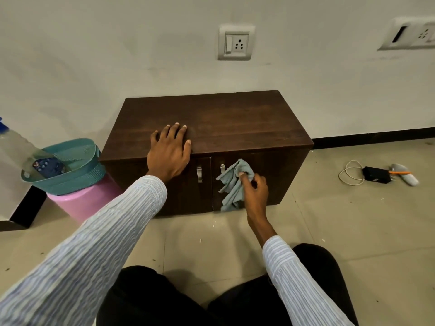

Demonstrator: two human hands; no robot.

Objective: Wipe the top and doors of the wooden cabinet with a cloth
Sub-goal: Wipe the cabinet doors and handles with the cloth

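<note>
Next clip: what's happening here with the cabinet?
A person is wiping the wooden cabinet. The right hand grips a light green cloth against the right door, just beside its metal handle. The left hand rests flat on the top's front edge. Both doors are closed.

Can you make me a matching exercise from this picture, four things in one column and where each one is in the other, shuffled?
Things:
1. cloth
2. left hand
3. teal basket
4. black adapter

Places:
A. on the pink stool
B. flat on the cabinet top
C. on the floor to the right of the cabinet
D. in the right hand, against the right door

Pairs: 1-D, 2-B, 3-A, 4-C
</note>
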